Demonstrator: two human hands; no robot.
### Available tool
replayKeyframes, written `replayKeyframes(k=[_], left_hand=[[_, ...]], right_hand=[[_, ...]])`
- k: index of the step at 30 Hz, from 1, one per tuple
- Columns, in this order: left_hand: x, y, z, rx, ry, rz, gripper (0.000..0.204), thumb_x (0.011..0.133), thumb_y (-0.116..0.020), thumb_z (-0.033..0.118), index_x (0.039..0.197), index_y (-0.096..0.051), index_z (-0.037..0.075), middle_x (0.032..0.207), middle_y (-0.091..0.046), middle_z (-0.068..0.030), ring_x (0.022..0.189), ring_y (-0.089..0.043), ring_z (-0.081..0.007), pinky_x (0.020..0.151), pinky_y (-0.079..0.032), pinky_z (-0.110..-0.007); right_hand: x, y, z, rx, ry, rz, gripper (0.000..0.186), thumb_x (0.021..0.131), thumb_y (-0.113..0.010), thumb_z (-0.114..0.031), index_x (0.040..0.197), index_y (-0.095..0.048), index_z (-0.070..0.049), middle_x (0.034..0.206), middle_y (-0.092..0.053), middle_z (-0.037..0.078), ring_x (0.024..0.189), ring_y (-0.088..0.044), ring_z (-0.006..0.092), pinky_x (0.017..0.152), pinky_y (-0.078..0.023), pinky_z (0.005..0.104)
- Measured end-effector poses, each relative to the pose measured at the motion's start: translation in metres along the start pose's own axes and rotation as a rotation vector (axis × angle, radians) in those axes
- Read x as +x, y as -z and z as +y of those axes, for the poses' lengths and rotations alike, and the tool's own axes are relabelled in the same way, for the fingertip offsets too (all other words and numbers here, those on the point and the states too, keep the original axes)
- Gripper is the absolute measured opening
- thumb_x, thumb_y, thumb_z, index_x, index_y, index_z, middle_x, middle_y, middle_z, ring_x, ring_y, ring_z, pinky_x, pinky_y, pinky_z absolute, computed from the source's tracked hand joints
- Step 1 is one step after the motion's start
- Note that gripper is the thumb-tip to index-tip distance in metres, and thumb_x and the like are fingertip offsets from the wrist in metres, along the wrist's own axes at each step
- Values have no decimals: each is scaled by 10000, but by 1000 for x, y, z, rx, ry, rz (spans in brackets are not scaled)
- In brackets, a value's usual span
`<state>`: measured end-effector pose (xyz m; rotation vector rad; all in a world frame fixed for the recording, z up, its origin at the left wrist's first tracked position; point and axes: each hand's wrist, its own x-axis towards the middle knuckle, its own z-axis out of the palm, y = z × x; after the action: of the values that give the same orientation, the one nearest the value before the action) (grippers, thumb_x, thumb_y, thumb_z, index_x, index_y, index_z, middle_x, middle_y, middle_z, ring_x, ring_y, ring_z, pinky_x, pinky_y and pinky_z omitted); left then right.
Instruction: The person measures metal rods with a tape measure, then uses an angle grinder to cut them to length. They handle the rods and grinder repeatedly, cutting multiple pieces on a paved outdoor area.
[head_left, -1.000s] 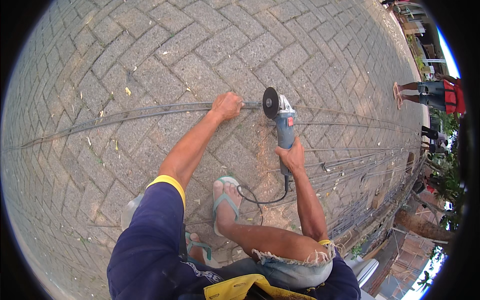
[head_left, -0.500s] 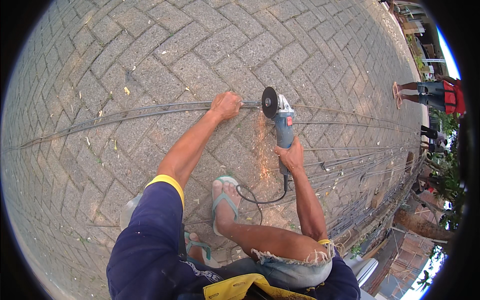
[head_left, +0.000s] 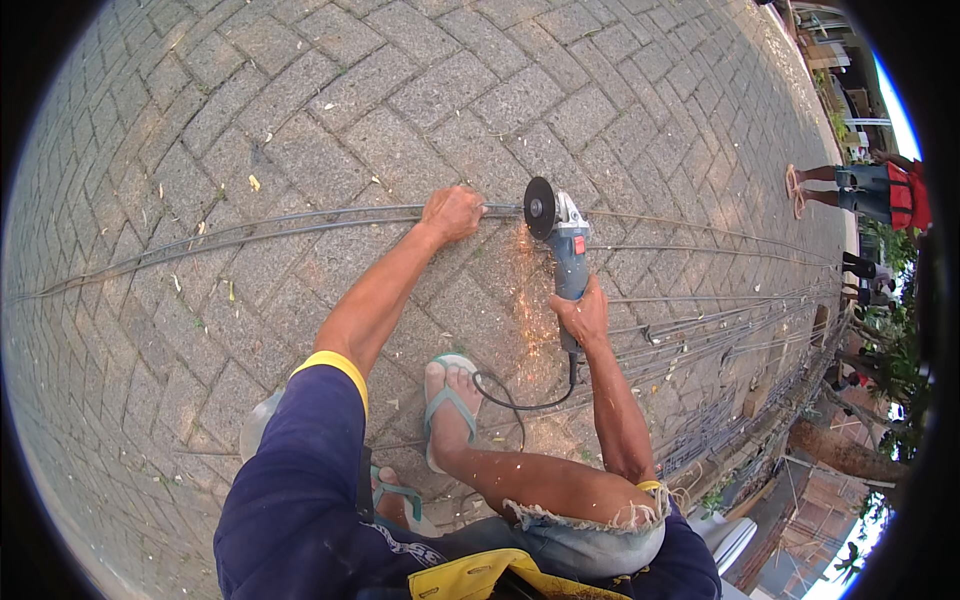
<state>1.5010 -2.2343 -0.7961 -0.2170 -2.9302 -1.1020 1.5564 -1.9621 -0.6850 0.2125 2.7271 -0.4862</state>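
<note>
My left hand (head_left: 454, 212) is closed around thin steel bars (head_left: 380, 214) that run across the paving. My right hand (head_left: 581, 314) grips the body of a blue-grey angle grinder (head_left: 570, 265) with a red switch. The grinder's dark disc (head_left: 539, 208) meets the bars just right of my left hand, and orange sparks (head_left: 528, 320) fall from there toward my sandalled foot (head_left: 450, 410). A black power cord (head_left: 530, 401) loops from the grinder's lower end beside that foot.
Many long steel bars (head_left: 720, 330) lie across the block paving (head_left: 300, 120) to my right. A person in shorts and sandals (head_left: 860, 188) stands at the far right, with other people (head_left: 865, 270) farther off. A tree trunk (head_left: 835, 450) and greenery line the right edge.
The spray of sparks has grown brighter and denser than a second ago. The grinder has shifted very slightly, while both my hands hold nearly the same places.
</note>
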Motion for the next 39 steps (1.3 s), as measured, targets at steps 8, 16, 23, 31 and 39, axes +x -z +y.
replayKeyframes(k=[8,16,23,31,39], left_hand=[[3,3,1,-10,7,-31,200,873,-603,246,837,-692,70,900,-675,-137,857,-651,-355,749,-532,-454],[5,25,8,88,-62,156,260,825,-634,183,1062,-647,79,1122,-629,-98,1043,-595,-279,859,-460,-468],[-34,30,61,-193,300,370,434,764,-655,116,1181,-607,5,1125,-637,-154,965,-618,-255,849,-469,-409],[-30,102,252,-870,356,81,722,800,-710,529,1161,-592,-85,1074,-645,-241,1004,-641,-293,881,-484,-383],[-38,240,371,-674,600,-23,640,913,-544,549,1067,-643,-64,1008,-647,-180,912,-606,-248,803,-464,-399]], right_hand=[[1,-3,4,7,9,26,625,615,-739,-309,1072,-521,56,986,-638,308,939,-633,464,815,-493,500],[-39,14,0,314,33,177,542,643,-727,-237,1069,-547,46,904,-646,205,855,-650,329,781,-503,410],[-39,51,-17,537,-12,334,476,659,-726,-210,1023,-556,45,845,-650,162,783,-648,262,720,-509,369],[-67,106,-109,497,-36,401,560,717,-748,-310,1105,-491,2,873,-661,259,824,-648,455,693,-500,515],[-172,228,-161,341,-7,408,453,776,-692,-278,1057,-473,1,899,-643,244,770,-656,436,665,-499,539]])
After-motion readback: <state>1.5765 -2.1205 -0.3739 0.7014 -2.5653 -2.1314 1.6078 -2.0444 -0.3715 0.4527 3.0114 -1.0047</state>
